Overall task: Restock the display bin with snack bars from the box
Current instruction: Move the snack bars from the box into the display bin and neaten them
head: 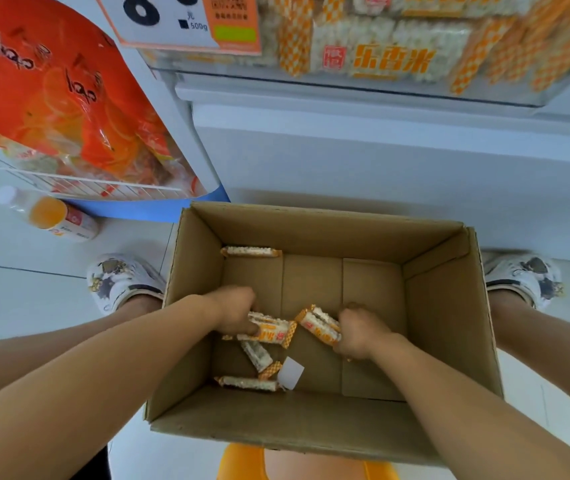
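The snack bars sat at the bottom of the cardboard box [446,306], in the lower middle of the frame, and both hands were down inside it, which looked like gathering the last stock for the bin. The left hand [233,308] curled its fingers over a bar [269,332] lying flat left of centre, thumb side hidden, apparently pinning a small bunch together so several could come up at once. The right hand [359,332] gripped an angled bar [318,323] just right of that, fingers wrapped around its lower end.

By count, about six bars showed: the two being held, one more partly under the left hand, one slanted bar [259,355] below it, one lying flat [247,383] near the lower wall, and one alone [250,251] against the far wall at upper left of the box floor. More may have been hidden under the hands. One white paper slip [291,373] lay beside the lower bars.

The display bin [380,57], along the top of the frame, already held many matching packs, so the job seemed close to finished. Outward, one price sign [169,19] hung at top centre, orange bags [51,88] filled a wire rack at upper left, one juice bottle [48,214] lay on the floor at left, and two patterned shoes [121,282] flanked the box.
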